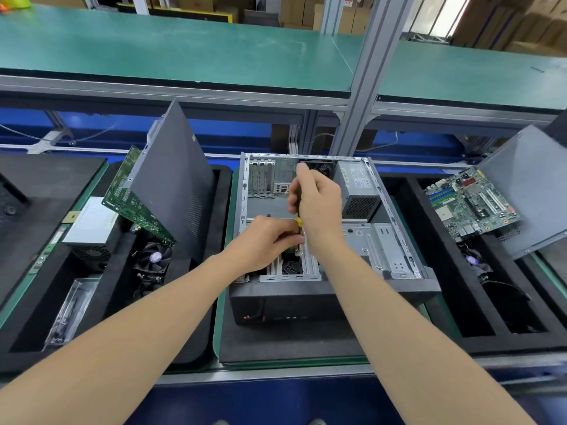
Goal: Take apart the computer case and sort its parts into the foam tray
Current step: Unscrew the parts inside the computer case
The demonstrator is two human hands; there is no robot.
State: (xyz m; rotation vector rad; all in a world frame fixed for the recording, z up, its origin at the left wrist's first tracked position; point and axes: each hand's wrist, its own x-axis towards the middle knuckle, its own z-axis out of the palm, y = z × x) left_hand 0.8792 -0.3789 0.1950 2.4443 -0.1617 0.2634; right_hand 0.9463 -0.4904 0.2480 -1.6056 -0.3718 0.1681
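An open computer case (383,256) lies on its side in the middle of the bench, side panel off, motherboard bay bare. Its power supply (357,188) sits in the far right corner. My right hand (319,207) grips a yellow-and-black screwdriver (299,223) held upright, tip down at the metal drive cage near the case's front. My left hand (267,240) pinches the screwdriver's shaft close to the tip, beside the cage. The screw itself is hidden by my fingers.
A black foam tray (116,289) on the left holds a leaning side panel (171,185), a motherboard (135,197), a power supply (89,228) and a fan (153,259). Another foam tray (429,271) on the right holds a motherboard (472,204), a panel (530,191) and a fan (474,260).
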